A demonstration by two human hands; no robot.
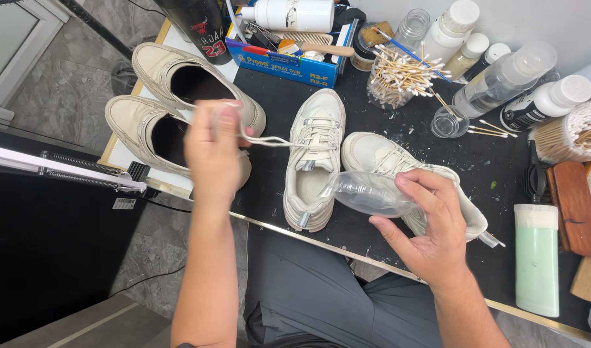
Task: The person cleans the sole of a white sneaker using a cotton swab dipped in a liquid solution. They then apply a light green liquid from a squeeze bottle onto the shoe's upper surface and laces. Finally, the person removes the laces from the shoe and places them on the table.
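a: where's the white sneaker (313, 161) from your hands?

b: it sits between them on the black table (437, 161), toe at twelve o'clock, heel toward me at six. its long axis runs straight away from me. my left hand (212, 151) is at about nine o'clock from it, my right hand (431, 225) at about four.

a: which hand is nearer?

b: the right one, i'd say, just beside the heel. the left is up and off to the side, over the pair of beige shoes (173, 103).

a: what has the left got?

b: the shoelace (270, 140). my fingers are pinched closed on its end, and the lace runs taut toward three o'clock to the sneaker's eyelets.

a: and the right?

b: curled partly closed around a clear plastic bag (366, 193) (crumpled, nearly see-through), thumb on top, fingers under it. the bag's tip points at nine o'clock and reaches the sneaker's opening. under that hand lies a second white sneaker (386, 158), touching the first.

a: anything else close?

b: a jar of cotton swabs (398, 80) at one o'clock, bottles (502, 77) beyond it, and a green bottle (536, 258) at three o'clock from my right hand.
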